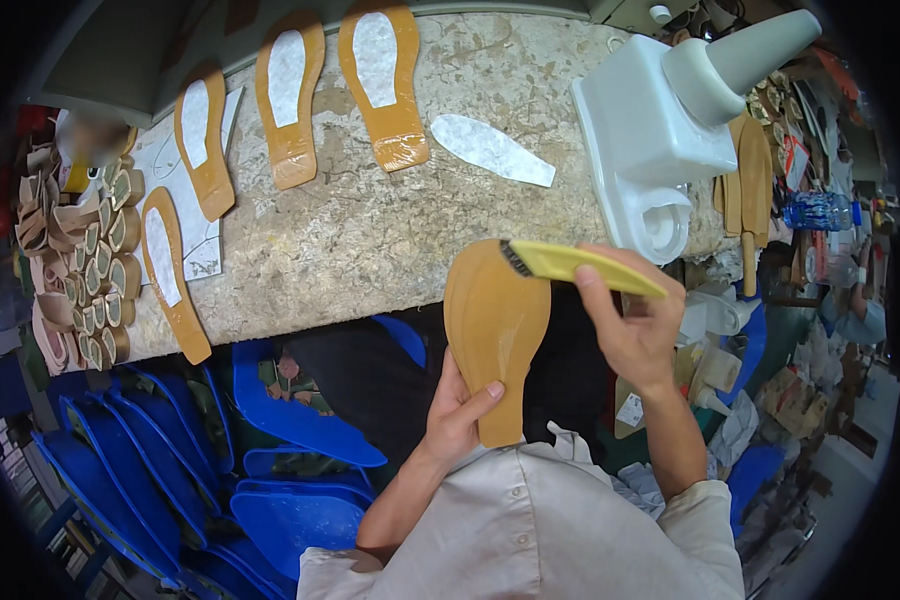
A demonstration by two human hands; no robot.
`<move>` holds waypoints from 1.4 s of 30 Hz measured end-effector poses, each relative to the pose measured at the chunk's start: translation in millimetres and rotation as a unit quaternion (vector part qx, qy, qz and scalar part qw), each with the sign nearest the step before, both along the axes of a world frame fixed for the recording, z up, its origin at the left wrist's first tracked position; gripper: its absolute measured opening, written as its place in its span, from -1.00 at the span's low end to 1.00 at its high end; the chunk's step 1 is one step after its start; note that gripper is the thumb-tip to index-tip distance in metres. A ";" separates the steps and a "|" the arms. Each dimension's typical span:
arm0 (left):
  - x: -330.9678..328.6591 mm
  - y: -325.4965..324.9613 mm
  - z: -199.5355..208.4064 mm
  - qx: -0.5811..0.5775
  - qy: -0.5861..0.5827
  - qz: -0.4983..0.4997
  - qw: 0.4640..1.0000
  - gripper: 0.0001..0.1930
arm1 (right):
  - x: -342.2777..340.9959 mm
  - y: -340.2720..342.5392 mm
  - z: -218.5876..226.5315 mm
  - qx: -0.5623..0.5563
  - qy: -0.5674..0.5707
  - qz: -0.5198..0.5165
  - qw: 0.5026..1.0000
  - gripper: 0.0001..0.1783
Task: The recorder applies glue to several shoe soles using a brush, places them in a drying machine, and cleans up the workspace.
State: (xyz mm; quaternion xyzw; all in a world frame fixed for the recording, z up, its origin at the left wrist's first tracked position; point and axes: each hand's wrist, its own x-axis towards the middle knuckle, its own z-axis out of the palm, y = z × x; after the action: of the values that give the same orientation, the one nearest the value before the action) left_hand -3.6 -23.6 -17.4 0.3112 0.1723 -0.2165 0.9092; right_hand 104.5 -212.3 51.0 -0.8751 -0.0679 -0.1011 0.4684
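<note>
My left hand point(460, 408) grips a small stack of tan insoles point(500, 330) by the narrow end, thumb on top, just off the bench's near edge. In my right hand point(638, 325) is a yellow-handled brush point(580, 268), its dark bristles touching the wide end of the top insole. That insole has a slight shine in its middle. Several tan insoles with white pads, such as this one point(407, 130), lie along the far and left side of the bench. A loose white insole-shaped pad point(490, 150) rests to their right.
A white glue pot point(630, 120) with a grey cone stands on the right of the worn bench point(340, 235). Stacked shoe parts point(100, 270) crowd the left end. Blue chairs point(140, 470) are at lower left; a blue-labelled bottle point(820, 212) is far right.
</note>
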 end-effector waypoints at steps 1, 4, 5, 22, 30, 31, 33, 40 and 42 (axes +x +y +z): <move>-0.2 0.5 0.5 -0.018 0.000 -0.001 1.000 -0.26 | -0.9 -1.0 2.7 0.021 0.029 -0.040 0.999 -0.80; 1.8 3.0 3.6 -0.033 0.003 -0.002 0.999 -0.23 | -12.5 -9.7 5.2 0.073 -0.019 -0.032 0.997 -0.79; 2.3 3.3 4.4 -0.030 0.006 -0.001 1.000 -0.22 | -15.2 -8.6 9.2 0.085 0.006 0.008 0.996 -0.77; 5.1 3.9 5.9 -0.091 0.008 0.016 0.996 -0.28 | -48.8 -56.8 1.0 -0.085 -0.054 0.220 0.970 -0.61; 5.3 6.7 2.9 -0.061 -0.004 0.010 0.998 -0.27 | -14.1 -24.1 10.4 -0.013 0.029 0.029 0.999 -0.77; 5.8 6.9 1.9 -0.061 0.001 0.004 0.998 -0.25 | -11.3 -20.0 14.5 0.018 0.019 0.005 1.000 -0.78; 4.3 7.8 1.7 -0.059 0.008 0.000 0.998 -0.23 | -11.6 -11.8 16.0 0.099 0.047 0.002 0.994 -0.79; 2.9 7.9 0.8 -0.040 0.024 0.003 0.999 -0.21 | 4.3 0.6 12.3 0.081 -0.019 0.066 0.994 -0.77; 2.8 7.9 -0.2 -0.043 0.021 -0.004 0.999 -0.21 | 8.2 3.8 19.5 0.026 -0.002 0.095 0.995 -0.77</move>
State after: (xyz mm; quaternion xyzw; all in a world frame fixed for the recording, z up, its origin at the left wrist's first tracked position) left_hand -0.8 -15.7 -17.6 0.2682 0.1802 -0.2340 0.9170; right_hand 112.7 -208.6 70.6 -0.8520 -0.1491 -0.0596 0.4983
